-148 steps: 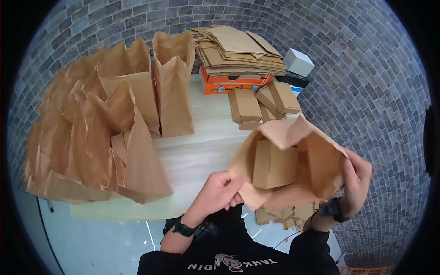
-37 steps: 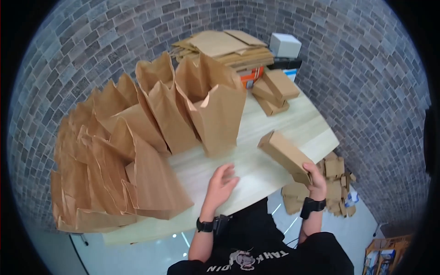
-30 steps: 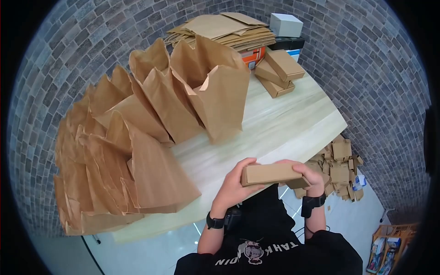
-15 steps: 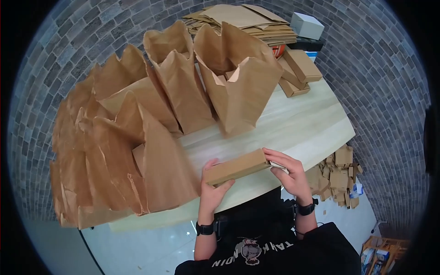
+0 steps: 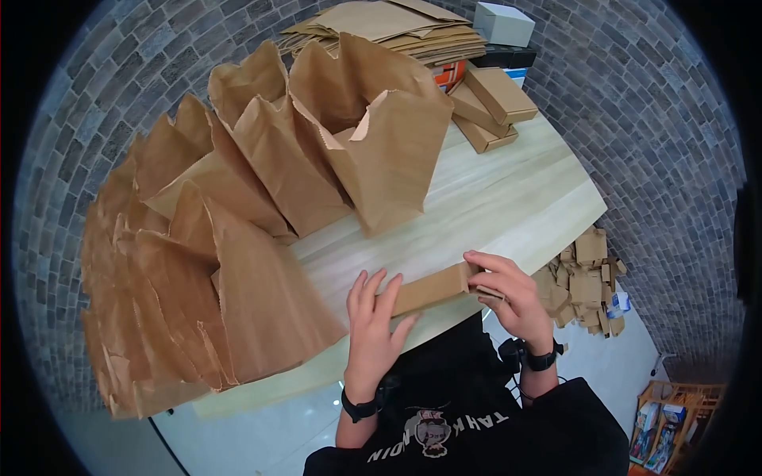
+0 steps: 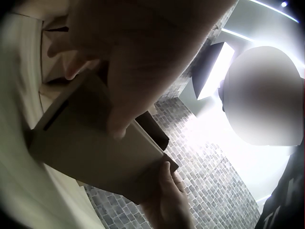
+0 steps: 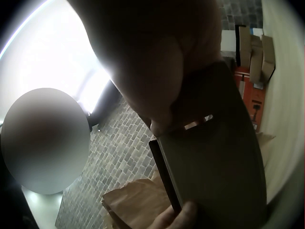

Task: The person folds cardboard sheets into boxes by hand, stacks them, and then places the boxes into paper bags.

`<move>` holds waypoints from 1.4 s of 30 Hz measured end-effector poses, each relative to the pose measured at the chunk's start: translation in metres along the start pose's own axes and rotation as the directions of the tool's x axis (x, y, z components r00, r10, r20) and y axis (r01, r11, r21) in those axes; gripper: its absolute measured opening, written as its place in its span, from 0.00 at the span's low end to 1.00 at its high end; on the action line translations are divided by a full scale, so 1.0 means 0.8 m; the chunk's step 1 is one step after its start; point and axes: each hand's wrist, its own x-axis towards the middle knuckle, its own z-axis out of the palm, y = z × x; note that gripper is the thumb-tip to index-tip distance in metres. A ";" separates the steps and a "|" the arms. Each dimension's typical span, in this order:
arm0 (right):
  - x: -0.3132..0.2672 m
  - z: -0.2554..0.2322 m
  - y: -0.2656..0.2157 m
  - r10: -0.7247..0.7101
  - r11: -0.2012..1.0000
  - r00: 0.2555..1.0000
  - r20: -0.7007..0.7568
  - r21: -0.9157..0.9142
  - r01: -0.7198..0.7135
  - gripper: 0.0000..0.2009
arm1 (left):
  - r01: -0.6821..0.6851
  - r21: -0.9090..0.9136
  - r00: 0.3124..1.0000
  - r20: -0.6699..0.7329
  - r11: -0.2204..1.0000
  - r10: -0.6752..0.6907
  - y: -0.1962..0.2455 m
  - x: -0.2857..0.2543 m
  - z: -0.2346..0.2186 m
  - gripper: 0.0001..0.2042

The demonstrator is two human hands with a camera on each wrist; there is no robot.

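In the head view a small long cardboard box (image 5: 430, 291) is held over the front edge of the table, between both hands. My left hand (image 5: 373, 329) is at its left end, fingers spread over the far side and thumb on the near side. In the left wrist view that thumb lies against a broad face of the box (image 6: 95, 143). My right hand (image 5: 512, 297) grips the right end, where a flap (image 5: 490, 293) sticks out. A narrow slot shows in the box (image 7: 214, 162) near my right thumb in the right wrist view.
Open brown paper bags (image 5: 278, 170) crowd the table's left side. At the back lie flat folded bags (image 5: 389, 32), cardboard boxes (image 5: 500, 95) and a white box (image 5: 504, 25). Cardboard pieces (image 5: 586, 289) are piled on the floor at right, near a wooden crate (image 5: 675, 424).
The bag both hands held earlier now stands on the table beside the others. My right hand brought over a cardboard box; my left hand joined it, and the box has turned.
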 end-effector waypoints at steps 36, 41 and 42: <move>0.009 0.039 -0.008 -0.209 0.978 0.977 -0.040 0.014 0.210 0.29 | -0.099 -0.434 0.990 -0.135 0.895 0.045 -0.008 0.006 0.026 0.18; 0.008 0.044 -0.003 -0.195 0.979 0.980 -0.025 -0.060 0.194 0.36 | -0.364 -0.326 0.931 -0.122 0.872 0.343 0.004 0.018 0.013 0.18; 0.008 0.043 -0.002 -0.186 0.981 0.982 -0.019 -0.064 0.184 0.36 | -0.360 -0.326 0.933 -0.126 0.874 0.337 0.008 0.022 0.011 0.18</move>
